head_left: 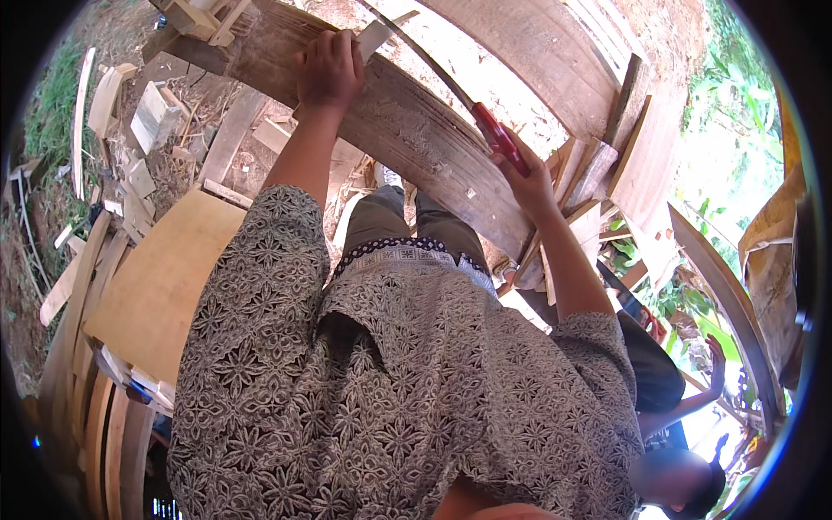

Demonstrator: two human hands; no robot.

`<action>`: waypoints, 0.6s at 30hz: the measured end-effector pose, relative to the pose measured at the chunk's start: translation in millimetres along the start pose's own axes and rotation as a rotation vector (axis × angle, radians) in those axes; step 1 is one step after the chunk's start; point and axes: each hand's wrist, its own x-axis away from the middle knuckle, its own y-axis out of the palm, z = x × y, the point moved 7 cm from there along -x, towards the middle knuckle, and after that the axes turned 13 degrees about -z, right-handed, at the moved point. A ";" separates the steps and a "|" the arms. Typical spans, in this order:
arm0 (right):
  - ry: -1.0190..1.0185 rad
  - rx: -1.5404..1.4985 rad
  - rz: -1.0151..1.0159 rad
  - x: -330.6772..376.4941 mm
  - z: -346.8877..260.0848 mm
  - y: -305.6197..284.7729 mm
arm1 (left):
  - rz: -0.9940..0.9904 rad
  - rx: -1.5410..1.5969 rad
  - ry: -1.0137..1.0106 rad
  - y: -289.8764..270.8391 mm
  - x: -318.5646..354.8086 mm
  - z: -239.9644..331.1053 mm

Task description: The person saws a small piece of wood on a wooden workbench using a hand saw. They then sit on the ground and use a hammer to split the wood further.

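My right hand (525, 170) is closed around the red handle (501, 139) of a tool with a long, narrow dark blade (425, 57). The blade slants up and away to the left; whether it is a saw or a file I cannot tell. At the far side, my left hand (329, 69) is closed on a pale flat piece (374, 38), which sticks out past the fingers. That hand is over a thick, weathered plank (425, 139) lying across in front of me. The blade runs close to the pale piece's outer end; I cannot tell if they touch.
Wooden blocks (192, 19) stand on the plank's far left end. Offcuts (154, 117) litter the ground at left, beside a broad plywood sheet (165, 282). Wide boards (529, 52) lean beyond the plank. Another person (663, 381) is close by at lower right.
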 end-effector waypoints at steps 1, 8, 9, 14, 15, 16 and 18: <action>-0.002 -0.004 -0.006 3.6 -9.8 3.5 | 0.001 -0.002 -0.010 -1.1 -0.1 0.6; -0.094 0.259 -0.008 40.9 -161.6 -33.2 | 0.033 0.012 0.041 6.1 0.6 -2.5; -0.116 0.283 -0.010 36.1 -179.6 -35.4 | 0.022 0.010 0.057 4.3 0.6 -1.5; -0.320 0.292 -0.045 -1.6 -241.0 -15.3 | -0.035 -0.036 0.034 9.8 1.9 -9.9; -0.308 0.256 -0.026 -22.9 -228.4 -4.9 | -0.045 -0.028 0.046 11.9 1.0 -9.1; -0.294 0.221 0.000 -48.5 -206.3 6.3 | -0.019 -0.010 0.077 10.1 0.9 -4.9; -0.386 0.229 0.119 -106.1 -153.6 21.1 | 0.053 0.021 0.143 4.8 -4.5 4.4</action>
